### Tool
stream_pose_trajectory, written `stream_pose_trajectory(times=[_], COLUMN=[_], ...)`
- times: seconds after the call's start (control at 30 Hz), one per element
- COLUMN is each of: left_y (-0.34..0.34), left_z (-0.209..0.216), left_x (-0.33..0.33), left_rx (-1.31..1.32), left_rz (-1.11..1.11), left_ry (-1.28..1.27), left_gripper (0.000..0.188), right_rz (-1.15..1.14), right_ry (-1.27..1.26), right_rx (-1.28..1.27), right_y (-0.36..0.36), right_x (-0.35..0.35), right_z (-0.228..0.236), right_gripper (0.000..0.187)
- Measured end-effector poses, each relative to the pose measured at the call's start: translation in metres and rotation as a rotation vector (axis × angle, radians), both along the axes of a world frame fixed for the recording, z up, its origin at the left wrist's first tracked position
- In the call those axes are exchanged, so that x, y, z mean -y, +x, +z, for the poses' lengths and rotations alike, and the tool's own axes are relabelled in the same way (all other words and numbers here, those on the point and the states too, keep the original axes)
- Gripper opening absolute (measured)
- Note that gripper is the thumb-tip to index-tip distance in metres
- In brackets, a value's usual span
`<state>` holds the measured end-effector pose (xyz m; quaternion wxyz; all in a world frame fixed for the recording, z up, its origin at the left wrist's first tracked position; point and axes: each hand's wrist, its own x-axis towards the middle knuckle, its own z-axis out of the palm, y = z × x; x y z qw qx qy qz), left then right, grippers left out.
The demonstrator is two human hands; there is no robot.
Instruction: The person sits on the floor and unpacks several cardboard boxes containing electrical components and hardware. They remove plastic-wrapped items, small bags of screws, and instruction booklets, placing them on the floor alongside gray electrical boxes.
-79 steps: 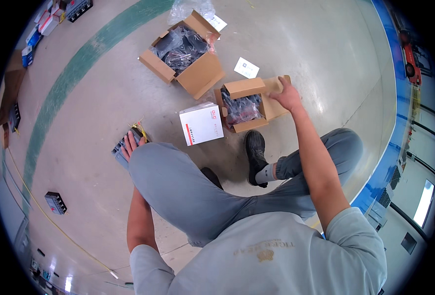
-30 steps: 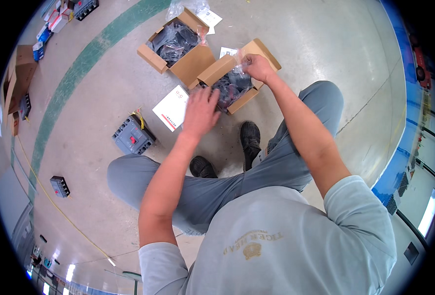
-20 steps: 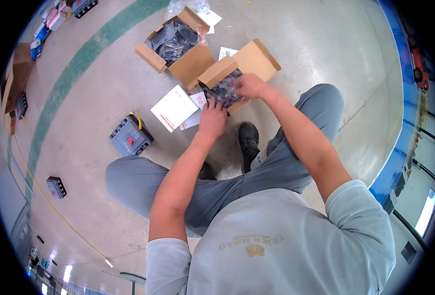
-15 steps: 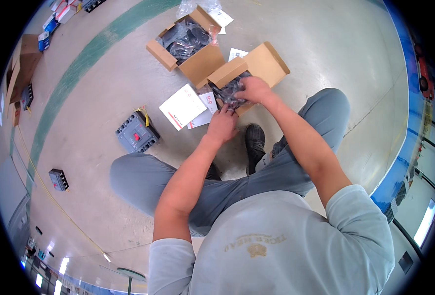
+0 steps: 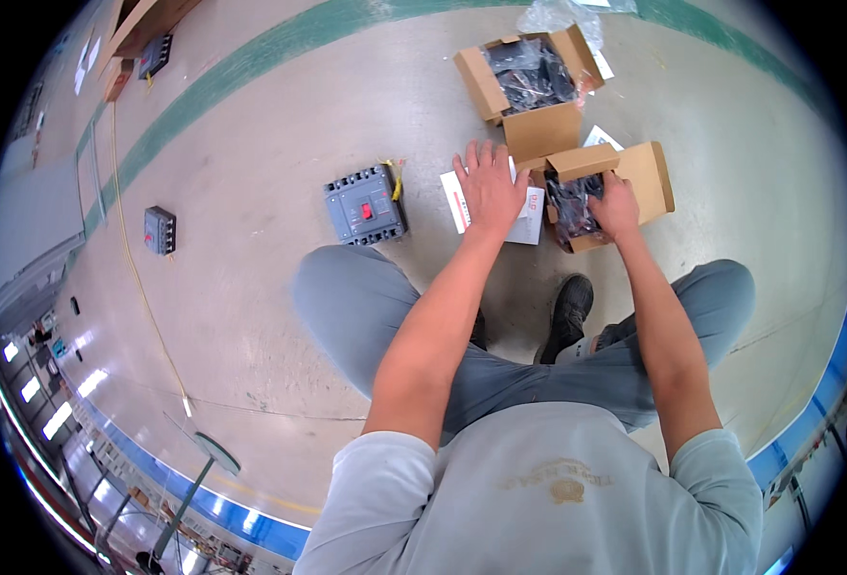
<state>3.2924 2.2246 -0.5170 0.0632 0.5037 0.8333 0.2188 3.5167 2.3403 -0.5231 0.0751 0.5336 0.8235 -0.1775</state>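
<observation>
A seated person's left hand [image 5: 490, 185] lies flat and open on a white leaflet [image 5: 529, 211] while the right hand [image 5: 615, 206] grips the small open carton [image 5: 649, 177] on the floor, seemingly light, stiff, best held by its walls.

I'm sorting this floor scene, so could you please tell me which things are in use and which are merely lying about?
In hand:
left hand flat on the white leaflet
right hand in the near open carton of black bagged parts

Lying about:
far open carton
grey breaker
small dark unit
yellow cord

White booklet [image 5: 527, 213] partly under left hand [image 5: 491, 184]
</observation>
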Motion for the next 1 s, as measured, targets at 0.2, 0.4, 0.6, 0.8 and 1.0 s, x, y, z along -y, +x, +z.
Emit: stream_pose_trajectory(times=[0.2, 0.4, 0.6, 0.8, 1.0], left_y=[-0.014, -0.02, -0.022, -0.021, -0.027], left_z=[-0.024, -0.03, -0.03, -0.029, -0.029], left_x=[0.008, 0.01, 0.011, 0.008, 0.01], left_rx=[0.055, 0.1, 0.145, 0.221, 0.233], left_rz=[0.026, 0.067, 0.085, 0.064, 0.071], left_ry=[0.024, 0.089, 0.031, -0.05, -0.056], left_gripper=[0.047, 0.044, 0.047, 0.053, 0.051], right_rz=[-0.007, 0.04, 0.082, 0.152, 0.228], right_ry=[-0.072, -0.082, -0.176, -0.224, -0.271], right_rx=[-0.033, -0.045, 0.06, 0.062, 0.18], right_y=[-0.006, -0.009, -0.022, -0.008, -0.01], right_x=[-0.014, -0.003, -0.01, -0.019, -0.026], right_z=[-0.002, -0.012, -0.026, -0.053, -0.056], right_gripper=[0.048, 0.044, 0.045, 0.058, 0.06])
